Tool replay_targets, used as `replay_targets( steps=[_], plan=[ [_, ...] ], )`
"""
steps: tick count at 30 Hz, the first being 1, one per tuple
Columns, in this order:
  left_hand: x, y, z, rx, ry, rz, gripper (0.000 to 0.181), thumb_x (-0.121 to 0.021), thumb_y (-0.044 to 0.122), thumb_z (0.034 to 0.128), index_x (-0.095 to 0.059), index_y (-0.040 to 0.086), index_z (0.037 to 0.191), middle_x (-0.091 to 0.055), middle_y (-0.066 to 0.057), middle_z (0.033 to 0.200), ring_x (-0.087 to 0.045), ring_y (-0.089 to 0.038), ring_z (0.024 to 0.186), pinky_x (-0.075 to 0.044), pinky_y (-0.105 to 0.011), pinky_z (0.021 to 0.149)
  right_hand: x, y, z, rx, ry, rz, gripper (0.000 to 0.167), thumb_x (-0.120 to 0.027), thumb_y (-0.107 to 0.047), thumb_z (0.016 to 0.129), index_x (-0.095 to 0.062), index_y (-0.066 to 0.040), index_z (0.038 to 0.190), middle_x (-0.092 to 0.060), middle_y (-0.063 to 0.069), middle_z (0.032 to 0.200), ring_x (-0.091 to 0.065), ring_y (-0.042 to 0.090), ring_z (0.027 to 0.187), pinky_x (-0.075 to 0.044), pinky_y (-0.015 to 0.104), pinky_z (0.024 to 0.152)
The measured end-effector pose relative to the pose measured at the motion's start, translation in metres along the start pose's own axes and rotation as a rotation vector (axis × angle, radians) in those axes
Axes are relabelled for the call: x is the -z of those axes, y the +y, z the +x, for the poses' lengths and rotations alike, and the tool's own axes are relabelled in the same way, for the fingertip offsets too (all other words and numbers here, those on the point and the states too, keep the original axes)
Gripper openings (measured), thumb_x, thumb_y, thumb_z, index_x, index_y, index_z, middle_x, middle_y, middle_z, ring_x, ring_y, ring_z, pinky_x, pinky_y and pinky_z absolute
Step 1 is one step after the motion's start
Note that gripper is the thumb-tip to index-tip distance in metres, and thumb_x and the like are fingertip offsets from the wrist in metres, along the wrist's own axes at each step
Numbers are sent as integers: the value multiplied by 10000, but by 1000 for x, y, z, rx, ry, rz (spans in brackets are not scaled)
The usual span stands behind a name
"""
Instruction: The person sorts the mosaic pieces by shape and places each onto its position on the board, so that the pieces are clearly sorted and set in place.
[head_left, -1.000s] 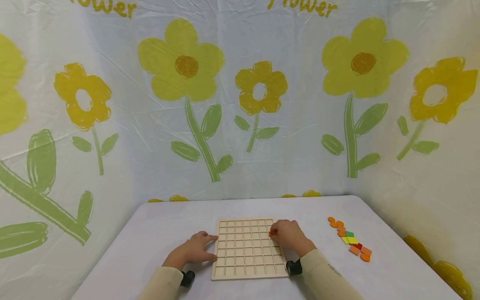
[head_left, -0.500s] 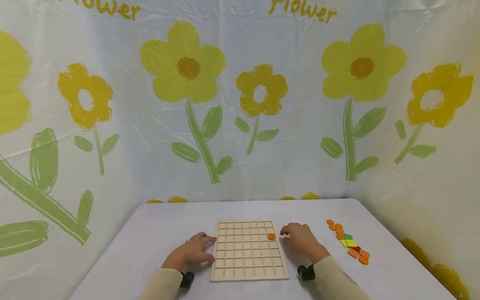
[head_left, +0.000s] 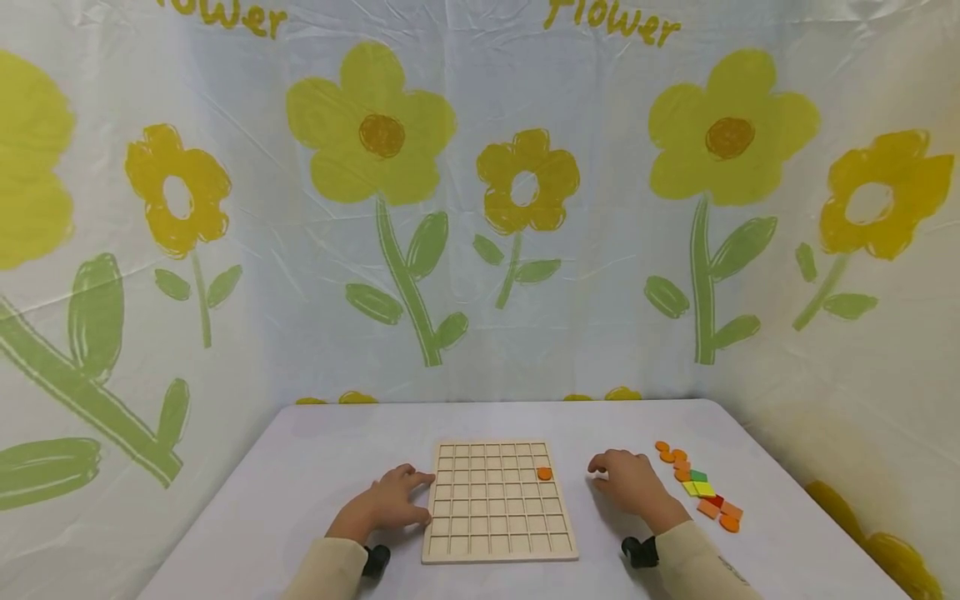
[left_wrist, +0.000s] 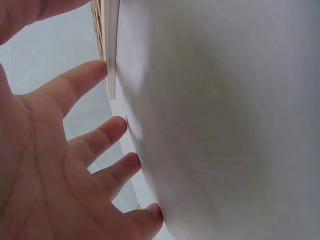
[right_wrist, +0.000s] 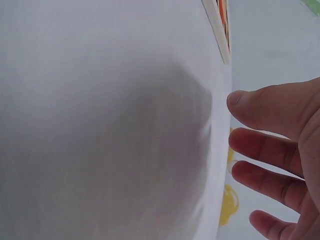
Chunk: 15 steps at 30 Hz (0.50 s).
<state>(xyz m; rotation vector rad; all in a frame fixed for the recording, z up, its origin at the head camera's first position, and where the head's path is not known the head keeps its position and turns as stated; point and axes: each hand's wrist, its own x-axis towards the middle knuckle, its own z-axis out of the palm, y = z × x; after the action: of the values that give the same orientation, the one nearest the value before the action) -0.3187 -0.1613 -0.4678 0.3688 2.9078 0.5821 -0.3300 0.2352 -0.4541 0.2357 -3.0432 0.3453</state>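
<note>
A wooden grid board [head_left: 498,517] lies on the white table, with one orange round piece [head_left: 544,473] in a cell near its right edge. My left hand [head_left: 382,502] rests at the board's left edge, thumb and index finger touching it; in the left wrist view the fingers of the hand [left_wrist: 60,150] are spread beside the board's edge [left_wrist: 111,55]. My right hand [head_left: 633,485] is between board and loose pieces, holding nothing; in the right wrist view the hand [right_wrist: 280,150] has relaxed, slightly bent fingers, apart from the board's corner [right_wrist: 220,37].
On the right of the table [head_left: 300,450] lies a slanting row of loose pieces: orange rounds [head_left: 729,523], orange squares [head_left: 708,507], yellow ones [head_left: 703,489], a green one [head_left: 698,476] and a red one [head_left: 716,501]. A flower-printed cloth [head_left: 600,333] hangs behind and at both sides.
My right hand has let go of the orange round piece, which lies on the board, and has moved right, away from the board. My left hand has stayed at the left edge.
</note>
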Motion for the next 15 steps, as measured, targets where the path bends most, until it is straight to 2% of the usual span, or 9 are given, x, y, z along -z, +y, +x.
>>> replay_targets(
  steps=[5,12,15],
  plan=[
    [-1,0,2,-2,9,-5,677,-702,387,718,-564,206,1356,-429,-166,1442,-374,-402,1359,-247,-734,1049,3,16,-2,-17,12,-14,150,-733,-156,844,-716,-150,992,-689,11,959,-616,223,898,-441,550,893],
    [-2,-1,1,-5,4,-10,686,-695,386,718,-557,201,1364,-423,-165,1448,-371,-404,1365,-238,-736,1053,10,39,-8,-36,33,-4,139,-714,-133,849,-713,-118,987,-695,48,978,-630,243,904,-505,527,857],
    [-1,0,1,-5,4,-18,686,-695,382,714,-559,198,1360,-420,-169,1450,-364,-410,1367,-225,-740,1055,12,50,-10,-58,38,8,144,-705,-127,852,-709,-103,994,-698,61,981,-627,262,914,-458,560,856]
  ],
)
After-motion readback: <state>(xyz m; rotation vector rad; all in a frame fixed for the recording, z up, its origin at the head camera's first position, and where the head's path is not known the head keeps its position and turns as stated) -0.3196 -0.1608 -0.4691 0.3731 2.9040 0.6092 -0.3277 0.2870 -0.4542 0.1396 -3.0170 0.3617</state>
